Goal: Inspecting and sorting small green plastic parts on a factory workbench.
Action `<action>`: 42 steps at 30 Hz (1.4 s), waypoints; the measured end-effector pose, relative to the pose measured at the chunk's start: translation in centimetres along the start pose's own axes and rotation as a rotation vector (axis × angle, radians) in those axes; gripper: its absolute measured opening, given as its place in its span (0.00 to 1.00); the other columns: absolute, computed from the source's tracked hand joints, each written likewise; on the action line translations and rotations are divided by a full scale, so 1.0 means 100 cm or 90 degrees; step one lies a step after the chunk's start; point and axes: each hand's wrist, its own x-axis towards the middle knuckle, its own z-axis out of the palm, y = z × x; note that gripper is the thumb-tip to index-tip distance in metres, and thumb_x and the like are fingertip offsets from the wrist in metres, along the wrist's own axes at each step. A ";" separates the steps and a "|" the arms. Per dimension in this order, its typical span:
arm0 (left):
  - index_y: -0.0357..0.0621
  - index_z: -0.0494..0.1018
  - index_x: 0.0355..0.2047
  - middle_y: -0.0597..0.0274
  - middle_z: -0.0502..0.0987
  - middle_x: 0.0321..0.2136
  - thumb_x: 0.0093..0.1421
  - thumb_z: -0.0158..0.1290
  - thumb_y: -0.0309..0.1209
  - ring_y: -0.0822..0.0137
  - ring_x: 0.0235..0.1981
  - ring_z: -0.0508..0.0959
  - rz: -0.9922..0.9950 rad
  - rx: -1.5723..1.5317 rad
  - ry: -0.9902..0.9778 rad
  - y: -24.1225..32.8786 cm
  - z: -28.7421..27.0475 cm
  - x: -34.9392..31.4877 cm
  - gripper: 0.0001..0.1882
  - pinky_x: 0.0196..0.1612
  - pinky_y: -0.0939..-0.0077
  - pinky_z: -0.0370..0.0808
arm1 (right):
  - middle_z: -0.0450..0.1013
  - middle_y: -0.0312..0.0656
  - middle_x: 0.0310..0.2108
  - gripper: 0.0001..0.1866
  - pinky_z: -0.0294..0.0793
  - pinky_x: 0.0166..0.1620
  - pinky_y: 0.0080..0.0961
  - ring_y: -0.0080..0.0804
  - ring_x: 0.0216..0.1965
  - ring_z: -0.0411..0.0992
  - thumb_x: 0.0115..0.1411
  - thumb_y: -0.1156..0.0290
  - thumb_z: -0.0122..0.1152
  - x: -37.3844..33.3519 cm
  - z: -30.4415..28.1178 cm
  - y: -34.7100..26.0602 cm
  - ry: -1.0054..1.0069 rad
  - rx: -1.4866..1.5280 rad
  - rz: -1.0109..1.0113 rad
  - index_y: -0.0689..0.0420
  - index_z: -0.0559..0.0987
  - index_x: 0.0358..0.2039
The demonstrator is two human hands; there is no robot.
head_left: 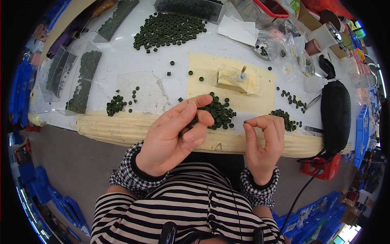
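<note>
My left hand is raised over the table's near edge with its fingers curled. Dark green pieces show in part between its fingers, mostly hidden by them. A small ridged green piece shows at its index fingertip; whether it is held or lies behind, I cannot tell. To the right, my right hand pinches a tiny dark piece between thumb and index finger. Just beyond my left fingertips lies a pile of small round dark green ridged pieces. A second small pile sits beyond my right hand.
A taped block with an upright peg stands on a cream sheet. Farther back spreads a large heap of green pieces. Clear plastic trays stand at left. A black padded bundle and a red phone lie right.
</note>
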 end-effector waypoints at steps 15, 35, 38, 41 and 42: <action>0.34 0.59 0.58 0.67 0.69 0.28 0.68 0.37 0.28 0.81 0.24 0.60 -0.012 0.174 -0.021 -0.013 0.004 0.003 0.20 0.27 0.89 0.60 | 0.70 0.41 0.27 0.08 0.66 0.33 0.25 0.35 0.30 0.68 0.46 0.82 0.66 -0.002 0.007 -0.018 0.003 0.185 0.018 0.59 0.78 0.28; 0.37 0.72 0.45 0.68 0.74 0.29 0.63 0.50 0.26 0.81 0.22 0.61 0.009 0.094 -0.112 -0.023 -0.015 0.009 0.11 0.26 0.88 0.61 | 0.71 0.40 0.28 0.07 0.66 0.34 0.24 0.34 0.30 0.68 0.47 0.81 0.65 -0.002 0.010 -0.023 0.020 0.261 0.026 0.60 0.78 0.28; 0.39 0.73 0.44 0.64 0.75 0.31 0.62 0.51 0.27 0.81 0.21 0.59 -0.003 0.151 -0.056 -0.021 -0.013 0.007 0.10 0.26 0.86 0.59 | 0.71 0.40 0.28 0.07 0.66 0.33 0.24 0.33 0.30 0.68 0.47 0.81 0.66 -0.002 0.010 -0.023 0.026 0.260 0.030 0.60 0.78 0.28; 0.39 0.73 0.43 0.62 0.77 0.33 0.61 0.53 0.27 0.81 0.22 0.61 0.002 0.148 -0.026 -0.020 -0.007 0.006 0.11 0.26 0.85 0.60 | 0.71 0.40 0.28 0.08 0.66 0.33 0.23 0.33 0.30 0.68 0.46 0.81 0.66 -0.002 0.011 -0.023 0.036 0.257 0.030 0.60 0.78 0.28; 0.39 0.73 0.44 0.62 0.77 0.34 0.60 0.53 0.27 0.80 0.22 0.61 0.009 0.160 -0.022 -0.021 -0.007 0.006 0.11 0.26 0.85 0.60 | 0.71 0.40 0.27 0.08 0.66 0.33 0.23 0.33 0.30 0.68 0.46 0.81 0.66 -0.002 0.011 -0.023 0.038 0.257 0.032 0.60 0.78 0.28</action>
